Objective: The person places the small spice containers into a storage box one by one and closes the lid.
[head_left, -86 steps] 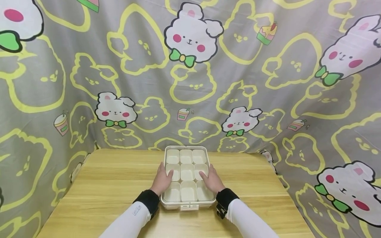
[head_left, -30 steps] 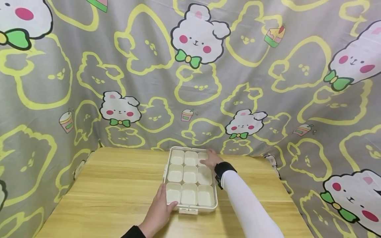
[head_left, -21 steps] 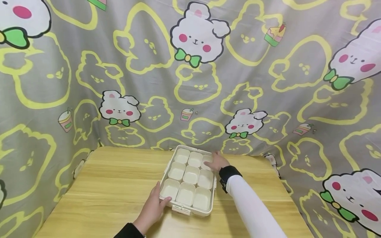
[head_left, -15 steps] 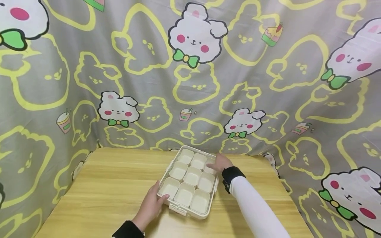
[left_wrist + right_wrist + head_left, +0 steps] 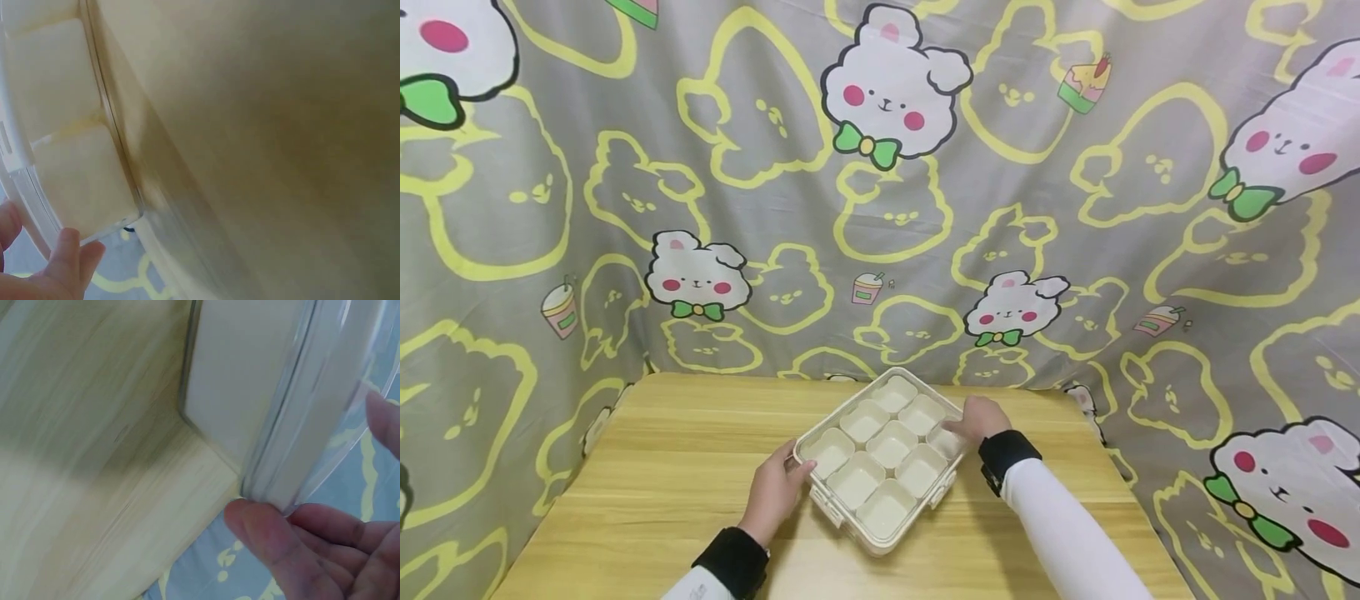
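A cream storage box (image 5: pixel 880 547) with a clear lid sits turned at an angle over the table, several rounded cream cups (image 5: pixel 891 446) showing in rows inside. My left hand (image 5: pixel 771 492) grips its left corner, thumb on the top edge. At the far right corner, my right hand (image 5: pixel 985 419) holds the box with its thumb over the lid. In the left wrist view, fingers (image 5: pixel 64 259) lie against the corner; in the right wrist view, fingers (image 5: pixel 272 534) reach under one end. Whether the box touches the table is unclear.
The wood-grain table (image 5: pixel 685 450) extends around the box on both sides. A grey curtain (image 5: pixel 917 250) printed with rabbits and yellow outlines hangs behind and along both sides. White clip latches (image 5: pixel 827 504) stick out from the box's sides.
Earlier the box stood straight between both hands. The right hand has shifted to the far right corner, the left to the near left corner, and the box has turned clockwise.
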`<action>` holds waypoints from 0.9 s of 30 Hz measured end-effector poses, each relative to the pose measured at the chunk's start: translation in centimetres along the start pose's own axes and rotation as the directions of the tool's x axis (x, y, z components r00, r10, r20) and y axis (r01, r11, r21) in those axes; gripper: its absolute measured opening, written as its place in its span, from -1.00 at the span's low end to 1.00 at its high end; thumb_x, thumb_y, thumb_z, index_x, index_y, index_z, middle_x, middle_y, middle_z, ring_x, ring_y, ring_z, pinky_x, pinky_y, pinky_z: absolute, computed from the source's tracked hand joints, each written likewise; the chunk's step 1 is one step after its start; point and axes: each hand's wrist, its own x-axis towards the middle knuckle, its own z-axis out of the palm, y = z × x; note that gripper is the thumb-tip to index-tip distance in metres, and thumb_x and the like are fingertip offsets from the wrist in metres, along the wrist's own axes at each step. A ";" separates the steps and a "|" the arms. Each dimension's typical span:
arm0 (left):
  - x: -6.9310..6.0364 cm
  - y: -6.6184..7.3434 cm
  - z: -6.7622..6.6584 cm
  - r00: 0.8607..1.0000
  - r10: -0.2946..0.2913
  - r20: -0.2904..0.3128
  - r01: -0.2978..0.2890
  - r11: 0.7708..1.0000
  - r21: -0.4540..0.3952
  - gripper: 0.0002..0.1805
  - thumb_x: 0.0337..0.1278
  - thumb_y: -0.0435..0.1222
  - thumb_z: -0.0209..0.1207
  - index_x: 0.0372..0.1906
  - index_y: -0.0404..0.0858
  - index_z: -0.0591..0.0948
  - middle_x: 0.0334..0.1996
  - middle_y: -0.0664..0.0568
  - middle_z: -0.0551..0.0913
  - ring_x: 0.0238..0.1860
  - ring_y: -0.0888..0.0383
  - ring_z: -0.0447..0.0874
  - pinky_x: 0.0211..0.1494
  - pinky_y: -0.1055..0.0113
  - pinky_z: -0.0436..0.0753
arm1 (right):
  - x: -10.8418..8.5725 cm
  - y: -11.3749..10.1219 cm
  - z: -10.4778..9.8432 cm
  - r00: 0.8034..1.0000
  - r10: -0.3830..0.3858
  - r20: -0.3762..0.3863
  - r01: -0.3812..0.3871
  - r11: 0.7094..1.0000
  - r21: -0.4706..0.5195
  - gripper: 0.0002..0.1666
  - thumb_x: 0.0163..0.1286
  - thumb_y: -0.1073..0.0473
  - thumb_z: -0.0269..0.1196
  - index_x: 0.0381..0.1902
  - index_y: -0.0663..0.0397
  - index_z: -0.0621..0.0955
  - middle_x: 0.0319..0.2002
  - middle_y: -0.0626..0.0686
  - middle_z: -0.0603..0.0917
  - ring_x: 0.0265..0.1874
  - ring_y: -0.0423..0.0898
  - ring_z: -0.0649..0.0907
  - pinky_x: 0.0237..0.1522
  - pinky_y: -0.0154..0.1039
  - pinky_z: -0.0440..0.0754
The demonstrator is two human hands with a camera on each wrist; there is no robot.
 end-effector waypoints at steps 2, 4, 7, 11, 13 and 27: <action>0.7 0.0 0.1 1.000 -0.008 -0.028 0.007 1.000 -0.013 -0.44 0.24 -0.35 0.30 0.26 -0.54 0.45 0.05 -0.43 0.62 0.03 -0.20 0.70 0.00 0.14 0.69 | -0.4 0.2 -0.1 1.000 -0.008 -0.014 0.007 1.000 -0.018 -0.44 0.25 -0.17 0.39 -0.65 0.13 0.48 -0.61 0.05 0.53 -0.59 -0.02 0.51 -0.37 -0.06 0.56; 1.4 0.1 0.1 0.998 -0.014 -0.058 0.014 1.000 -0.007 -0.50 0.22 -0.35 0.32 0.19 -0.53 0.52 -0.01 -0.40 0.65 -0.03 -0.18 0.73 -0.07 0.15 0.72 | -0.8 0.3 -0.2 1.000 -0.008 -0.015 0.007 0.999 -0.036 -0.47 0.28 -0.13 0.38 -0.63 0.13 0.49 -0.61 0.05 0.52 -0.59 -0.02 0.51 -0.37 -0.06 0.55; 2.4 0.3 -0.1 0.995 -0.027 -0.095 0.031 0.999 0.036 -0.59 0.22 -0.31 0.33 0.05 -0.51 0.60 -0.10 -0.36 0.70 -0.10 -0.16 0.75 -0.08 0.09 0.72 | -1.4 0.3 -0.3 1.000 0.001 -0.019 -0.002 0.999 -0.050 -0.54 0.32 -0.02 0.36 -0.59 0.17 0.52 -0.61 0.08 0.54 -0.58 0.00 0.54 -0.38 -0.04 0.56; 3.6 0.5 -0.3 0.992 -0.023 -0.125 0.037 0.993 0.108 -0.67 0.21 -0.26 0.34 -0.09 -0.48 0.68 -0.23 -0.27 0.75 -0.20 -0.14 0.75 -0.09 -0.01 0.68 | -2.1 0.4 -0.2 0.999 0.012 -0.034 -0.014 0.999 -0.048 -0.72 0.30 0.15 0.33 -0.50 0.24 0.58 -0.54 0.14 0.61 -0.53 0.05 0.60 -0.35 0.01 0.61; 4.0 0.6 -0.3 0.991 -0.009 -0.137 0.027 0.991 0.131 -0.70 0.21 -0.26 0.34 -0.14 -0.47 0.70 -0.28 -0.25 0.75 -0.24 -0.14 0.74 -0.10 -0.03 0.66 | -2.5 0.4 -0.1 0.999 0.009 -0.036 -0.010 0.999 -0.039 -0.84 0.25 0.28 0.28 -0.48 0.26 0.58 -0.53 0.16 0.62 -0.52 0.06 0.60 -0.36 0.02 0.61; 6.8 0.7 -0.4 0.992 0.070 -0.109 -0.047 0.978 0.202 -0.80 0.26 -0.36 0.26 -0.22 -0.47 0.73 -0.41 -0.19 0.73 -0.38 -0.07 0.68 -0.23 0.03 0.65 | -5.4 -0.6 0.1 1.000 -0.005 -0.009 0.005 0.999 0.034 -0.84 0.07 0.53 0.11 -0.53 0.23 0.52 -0.57 0.10 0.55 -0.57 0.01 0.52 -0.47 -0.09 0.57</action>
